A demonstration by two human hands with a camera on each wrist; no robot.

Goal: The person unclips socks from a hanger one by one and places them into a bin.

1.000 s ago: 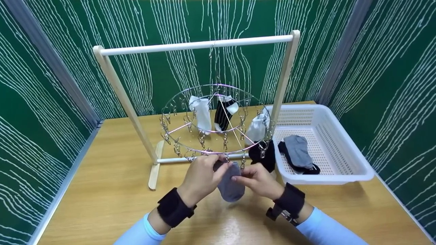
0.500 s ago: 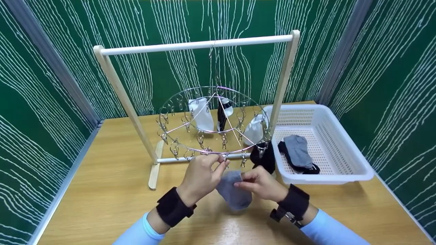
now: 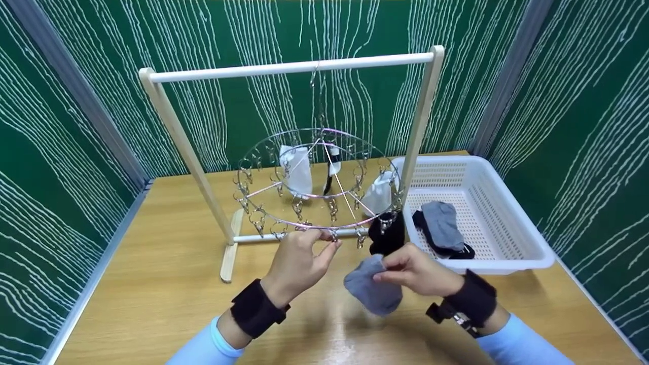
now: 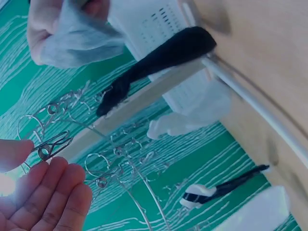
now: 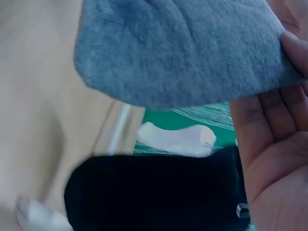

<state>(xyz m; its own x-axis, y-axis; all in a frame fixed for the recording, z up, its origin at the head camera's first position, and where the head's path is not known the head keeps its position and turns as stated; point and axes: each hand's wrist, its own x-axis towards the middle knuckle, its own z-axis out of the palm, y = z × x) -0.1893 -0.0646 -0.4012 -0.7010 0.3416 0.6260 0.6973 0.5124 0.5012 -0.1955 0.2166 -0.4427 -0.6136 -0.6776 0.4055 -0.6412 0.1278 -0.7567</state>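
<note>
My right hand (image 3: 421,271) pinches a grey sock (image 3: 372,289) by its edge, and the sock hangs apart from the clips. Close up in the right wrist view, the grey sock (image 5: 183,53) fills the top. My left hand (image 3: 301,258) pinches a metal clip (image 4: 47,147) between thumb and fingers at the near rim of the round clip hanger (image 3: 299,224). From that hanger hang a white sock (image 3: 298,172), a black-and-white striped sock (image 3: 332,167), another white sock (image 3: 380,192) and a black sock (image 3: 388,233).
A wooden stand with a white rail (image 3: 289,68) bears the hanger. At the right, a white plastic basket (image 3: 527,228) holds a grey sock (image 3: 442,223) lying on black ones. The wooden table (image 3: 167,304) meets green walls with white streaks.
My right hand has drawn the grey sock away from the clip, to the right and toward me. My left hand stays at the clip. The hanger has turned slightly.
</note>
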